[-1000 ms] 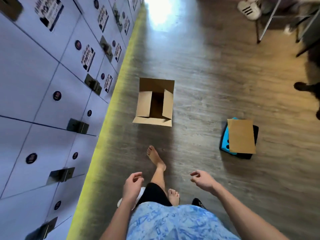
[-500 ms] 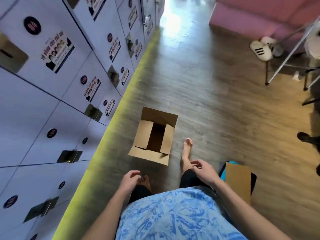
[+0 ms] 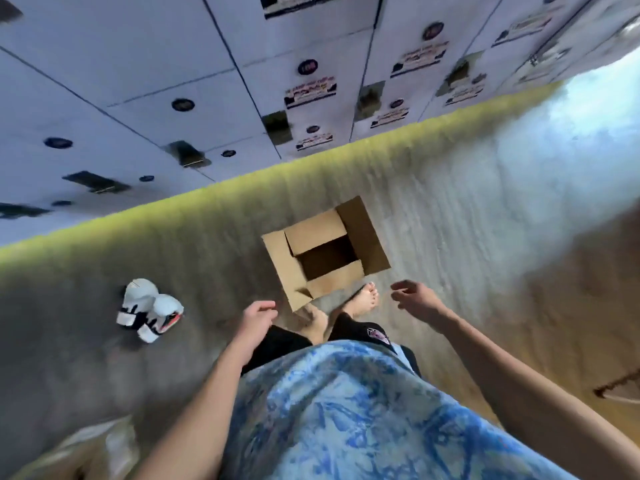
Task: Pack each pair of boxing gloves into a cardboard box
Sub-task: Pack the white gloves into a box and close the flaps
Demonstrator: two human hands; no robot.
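Observation:
An open cardboard box stands on the wooden floor just in front of my bare feet, its flaps spread and its inside dark and empty. A pair of white boxing gloves with black and red cuffs lies on the floor to the left of the box. My left hand hangs beside the box's near corner, fingers loosely curled, holding nothing. My right hand hovers to the right of the box, fingers relaxed and empty.
A wall of white lockers runs along the far side, with a yellow-green lit strip at its base. Another cardboard piece shows blurred at the bottom left. Bright light falls on the floor at the upper right.
I have stepped up to the box and turned left toward the lockers. The white gloves have come into view at the left. The blue item under cardboard has left the view.

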